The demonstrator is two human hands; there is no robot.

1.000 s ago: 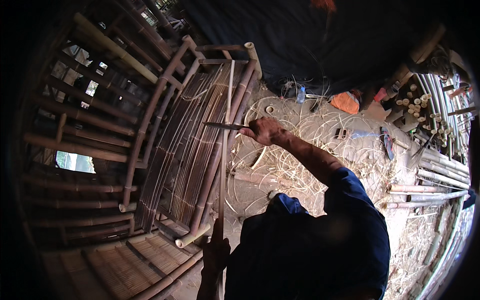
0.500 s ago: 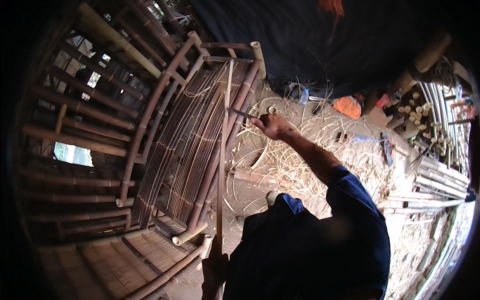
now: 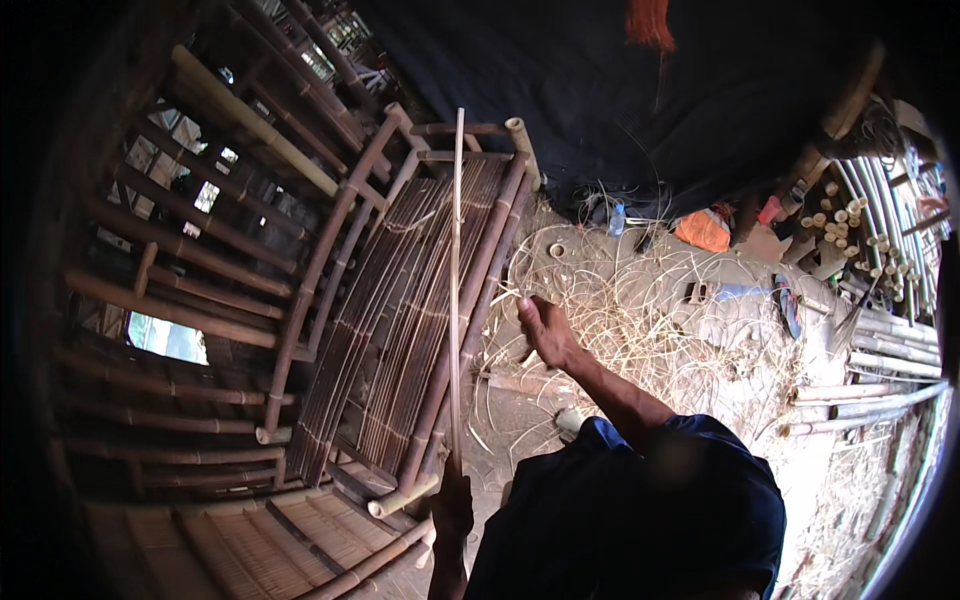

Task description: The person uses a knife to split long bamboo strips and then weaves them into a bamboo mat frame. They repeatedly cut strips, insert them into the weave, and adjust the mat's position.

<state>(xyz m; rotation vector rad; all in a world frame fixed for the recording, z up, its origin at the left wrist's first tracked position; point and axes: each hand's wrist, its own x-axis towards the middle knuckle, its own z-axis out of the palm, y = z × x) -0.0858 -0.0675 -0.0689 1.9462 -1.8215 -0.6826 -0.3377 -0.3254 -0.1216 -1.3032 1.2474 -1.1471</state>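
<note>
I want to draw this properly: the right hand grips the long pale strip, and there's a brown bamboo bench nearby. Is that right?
Not quite: in the head view, the left hand grips the long pale strip. The brown bamboo bench is indeed nearby.

One head-worn fisheye view, from above, steeply downward over the hands (image 3: 550, 333) and littered ground (image 3: 512, 420).

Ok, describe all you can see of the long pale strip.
The long pale strip is slim and nearly straight, bamboo by its look, paler toward its far tip. The left hand grips it low in view; it runs ahead, across the slatted bench in the picture. Contact with the bench is unclear.
</note>
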